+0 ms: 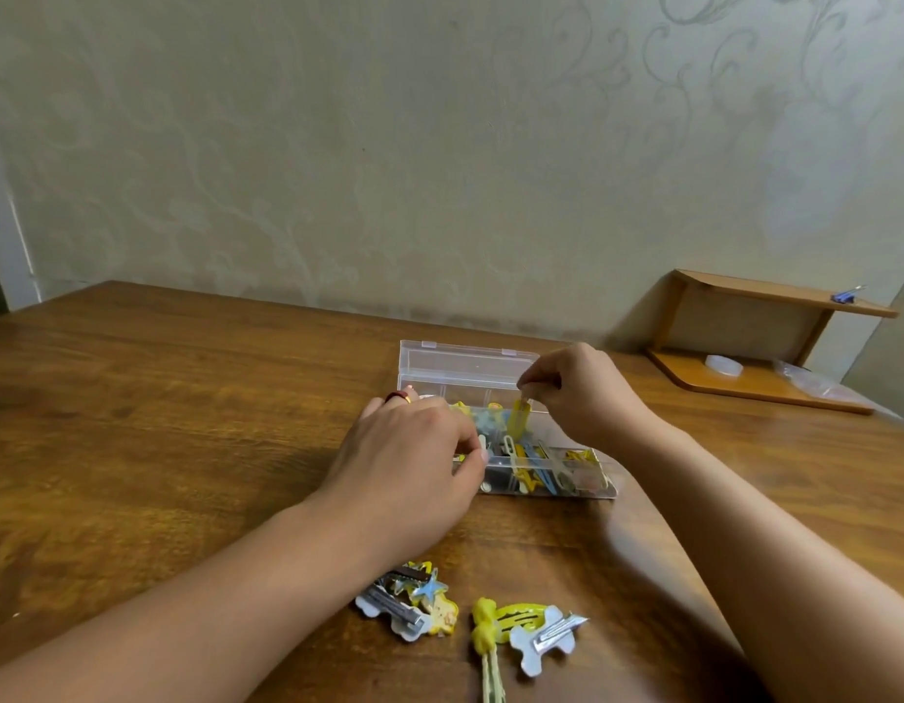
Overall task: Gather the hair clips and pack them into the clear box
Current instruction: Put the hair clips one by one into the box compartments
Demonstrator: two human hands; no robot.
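Right hand (581, 393) pinches the top end of a slim yellow plastic hair clip (520, 417), hanging it over the open clear plastic box (510, 433) while the left hand (414, 449) steadies inside — light, stiff, likely slippery, best gripped by its ends.

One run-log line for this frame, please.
right hand: pinching yellow clip over clear box | left hand: at box's left end, grip unclear | lid: open | loose clips: on table

Glossy wood table (186, 398), clear smooth plastic box (465, 367), metal-backed clips (551, 636).
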